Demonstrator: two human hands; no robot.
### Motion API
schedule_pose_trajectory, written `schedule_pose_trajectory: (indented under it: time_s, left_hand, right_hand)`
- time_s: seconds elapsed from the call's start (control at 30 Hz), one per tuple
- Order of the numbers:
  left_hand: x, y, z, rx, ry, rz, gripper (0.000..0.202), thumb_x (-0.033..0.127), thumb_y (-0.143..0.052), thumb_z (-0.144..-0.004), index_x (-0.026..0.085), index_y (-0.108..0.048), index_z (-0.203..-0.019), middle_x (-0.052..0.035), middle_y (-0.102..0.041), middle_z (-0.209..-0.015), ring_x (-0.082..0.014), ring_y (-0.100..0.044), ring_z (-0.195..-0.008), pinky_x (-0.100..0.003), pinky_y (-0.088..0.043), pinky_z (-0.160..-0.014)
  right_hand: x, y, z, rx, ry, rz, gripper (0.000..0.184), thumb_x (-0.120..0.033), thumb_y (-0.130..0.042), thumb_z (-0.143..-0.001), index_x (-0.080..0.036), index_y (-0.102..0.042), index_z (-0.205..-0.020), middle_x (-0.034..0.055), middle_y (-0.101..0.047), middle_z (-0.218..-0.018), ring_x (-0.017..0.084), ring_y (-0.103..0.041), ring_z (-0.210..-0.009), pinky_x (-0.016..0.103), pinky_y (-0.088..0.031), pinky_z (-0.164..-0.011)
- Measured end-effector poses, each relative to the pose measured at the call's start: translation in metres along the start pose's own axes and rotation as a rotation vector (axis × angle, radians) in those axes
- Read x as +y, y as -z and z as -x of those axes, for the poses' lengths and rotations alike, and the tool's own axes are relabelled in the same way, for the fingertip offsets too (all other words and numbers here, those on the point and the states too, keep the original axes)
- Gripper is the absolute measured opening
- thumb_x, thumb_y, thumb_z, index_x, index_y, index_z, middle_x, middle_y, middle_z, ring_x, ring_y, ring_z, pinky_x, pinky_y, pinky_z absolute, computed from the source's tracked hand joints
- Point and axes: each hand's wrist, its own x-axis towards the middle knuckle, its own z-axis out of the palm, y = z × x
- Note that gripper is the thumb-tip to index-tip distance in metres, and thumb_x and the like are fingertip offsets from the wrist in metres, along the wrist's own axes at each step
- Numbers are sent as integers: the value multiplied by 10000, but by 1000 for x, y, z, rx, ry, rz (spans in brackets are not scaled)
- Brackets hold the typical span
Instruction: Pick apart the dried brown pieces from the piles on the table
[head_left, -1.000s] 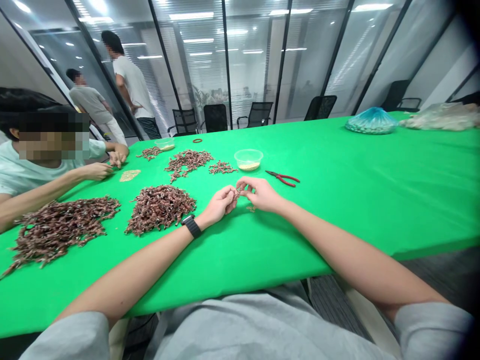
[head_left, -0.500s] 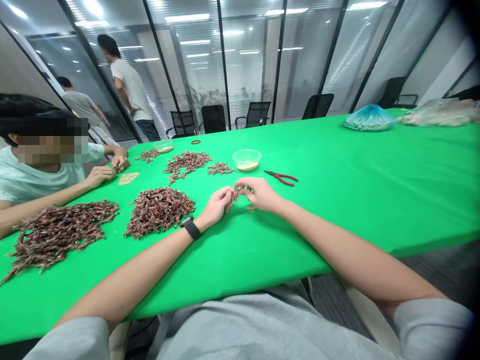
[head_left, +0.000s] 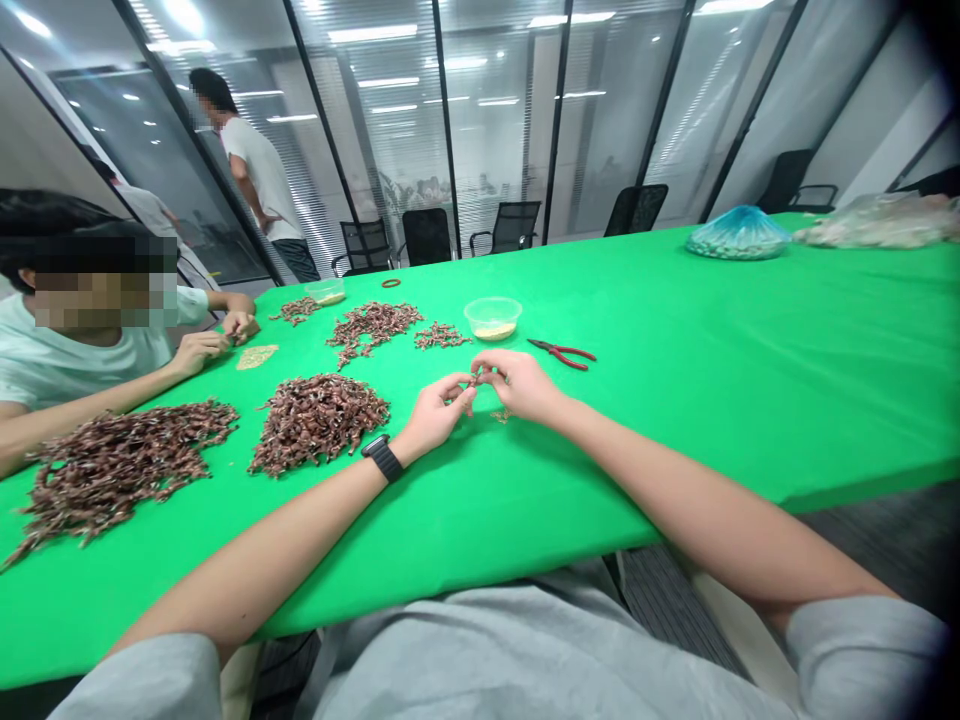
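Observation:
My left hand (head_left: 439, 408), with a dark watch on its wrist, pinches one end of a small reddish-brown piece (head_left: 473, 380). The fingertips of my right hand (head_left: 525, 385) are closed on the same piece from the other side. Its exact kind is too small to make out, and the fingers partly cover it. Below my right hand a few tiny yellowish bits (head_left: 501, 415) lie on the green cloth (head_left: 675, 350). A heap of similar brown pieces (head_left: 321, 422) is left of my left hand. Beyond my hands stands a clear plastic bowl (head_left: 493, 318) with yellowish bits at its bottom.
Red-handled pliers (head_left: 564, 354) lie right of the bowl. A larger brown heap (head_left: 120, 465) spreads at the left, near a seated co-worker's hands (head_left: 217, 340). Smaller piles (head_left: 375, 325) lie farther back. A blue bag (head_left: 737, 235) sits at the far right.
My left thumb has lifted away from the fingers a little, and the pinched piece has shifted slightly upward. In the background, a walking person has moved left.

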Motion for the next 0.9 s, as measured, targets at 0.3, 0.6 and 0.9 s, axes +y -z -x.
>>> schedule_pose_trajectory:
  time_s: [0.3, 0.6, 0.9]
  left_hand:
    - [-3, -1, -1, -38, 52, 153, 471, 543, -601, -920, 144, -599, -1172, -108, -741, -963, -116, -633, -648, -196, -499, -513]
    - [-1, -2, -4, 39, 106, 210, 430, 508, -627, -905, 137, -567, -1114, -125, -735, -985, -114, -641, -642, -191, -492, -479]
    - [3, -3, -2, 21, 116, 171, 414, 499, -614, -913, 136, -579, -1110, -117, -737, -955, -115, -643, -649, -190, -490, -492]
  right_hand:
    - [-3, -1, 0, -33, -97, -27, 297, -164, -591, -896, -195, -628, -1190, 19, -694, -905, 130, -573, -668, 244, -414, -670]
    - [6, 25, -1, -604, -326, 106, 57, -183, -756, -775, -182, -734, -827, 28, -754, -813, 167, -661, -737, 243, -425, -648]
    - [-2, 15, 2, -666, -335, 209, 119, -64, -673, -771, -177, -707, -782, 38, -751, -803, 166, -656, -744, 230, -405, -629]
